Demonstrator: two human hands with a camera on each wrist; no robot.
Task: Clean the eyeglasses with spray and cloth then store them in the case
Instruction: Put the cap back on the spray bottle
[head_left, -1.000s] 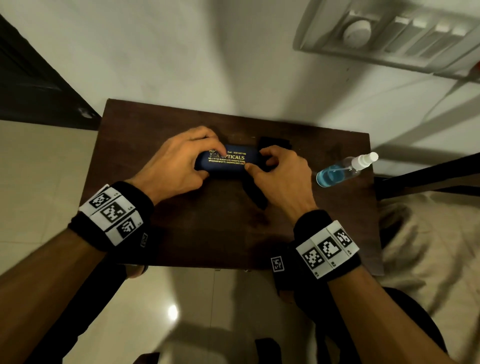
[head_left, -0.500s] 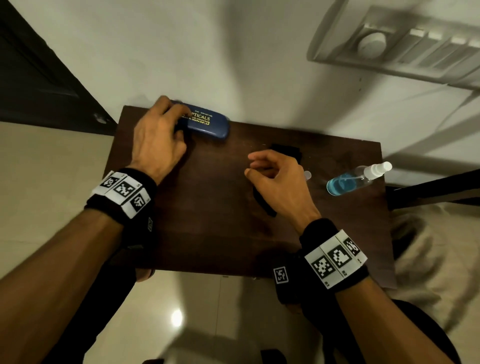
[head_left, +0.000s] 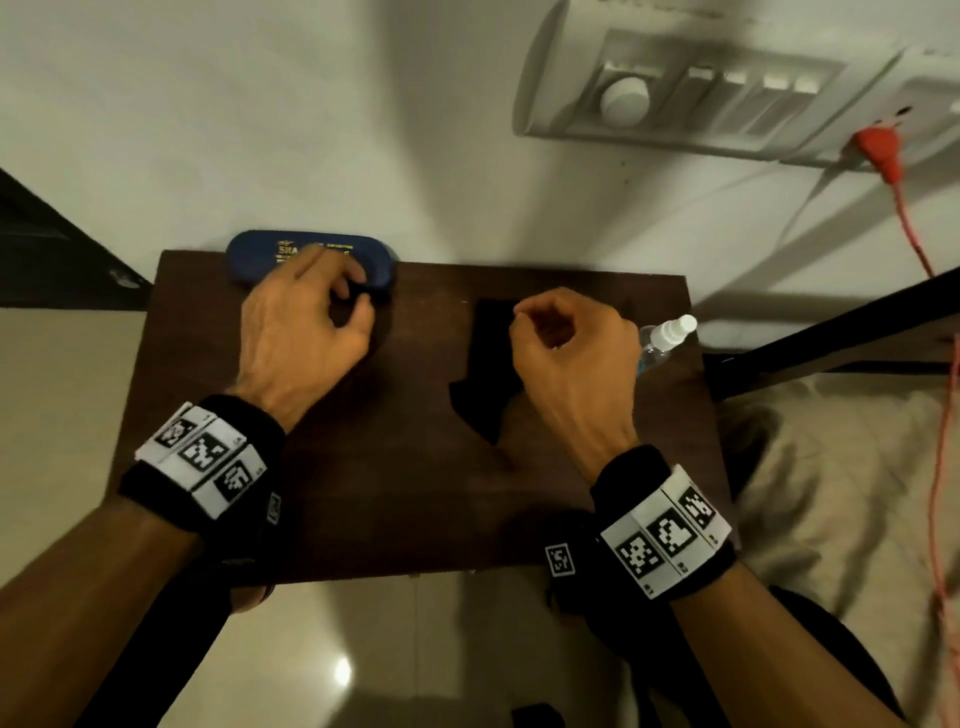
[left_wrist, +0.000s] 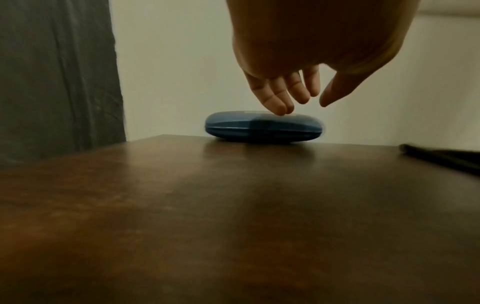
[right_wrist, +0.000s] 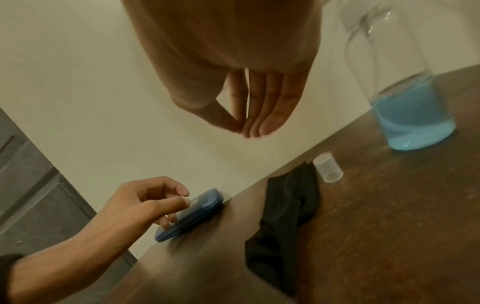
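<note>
The closed blue glasses case (head_left: 270, 260) lies at the table's far left edge against the wall, also in the left wrist view (left_wrist: 263, 128). My left hand (head_left: 353, 296) hovers over its right end with fingers loosely bent; the fingertips (left_wrist: 279, 108) just reach its lid and grip nothing. My right hand (head_left: 524, 322) hangs above the black cloth (head_left: 480, 374), thumb meeting the fingertips (right_wrist: 255, 125), with nothing held. The spray bottle (head_left: 667, 335) of blue liquid lies at the right. No eyeglasses are visible.
A small clear cap (right_wrist: 327, 168) lies between the cloth (right_wrist: 285, 216) and the bottle (right_wrist: 413, 115). The dark wooden table (head_left: 389, 493) stands against a white wall, with bedding (head_left: 831, 493) to its right. An orange cable (head_left: 930, 364) hangs at the far right.
The left hand carried the case from the table's middle to the far left edge and has now released it. The right hand let go of the case and rose above the cloth.
</note>
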